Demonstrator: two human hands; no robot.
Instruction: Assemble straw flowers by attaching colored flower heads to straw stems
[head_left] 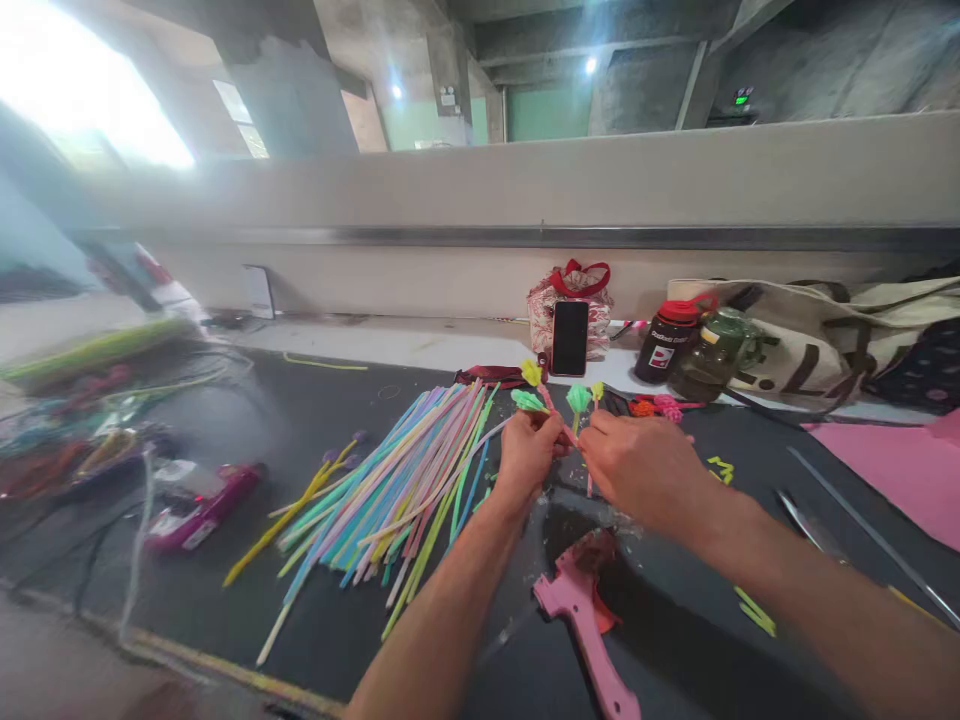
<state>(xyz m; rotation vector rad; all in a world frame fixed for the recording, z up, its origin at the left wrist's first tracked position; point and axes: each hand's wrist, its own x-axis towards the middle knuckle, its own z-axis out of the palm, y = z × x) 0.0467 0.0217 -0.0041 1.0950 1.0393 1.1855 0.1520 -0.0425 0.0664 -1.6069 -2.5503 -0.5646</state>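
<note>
Both my hands are closed over the dark work surface, close together. Between the fingertips of my left hand (pixel 525 455) and my right hand (pixel 637 465) runs a pink pipe cleaner stem (pixel 547 400), topped by a fuzzy yellow bud (pixel 531 373). Pale green buds (pixel 578 397) and a smaller yellow bud (pixel 597 390) stick up around the fingers. Which hand holds each of these stems is partly hidden. To the left of my left hand lies a big bundle of pastel pipe cleaners (pixel 405 470). A yellow pipe cleaner flower (pixel 300 505) with purple buds rests beside it.
A pink glue-gun-like tool (pixel 585 630) lies in front of my hands. Behind stand a phone (pixel 570 338), a patterned bag (pixel 541 315), a black bottle (pixel 664 342) and a green bottle (pixel 709 360). A magenta device (pixel 202 510) sits left; pink sheets (pixel 892 470) lie right.
</note>
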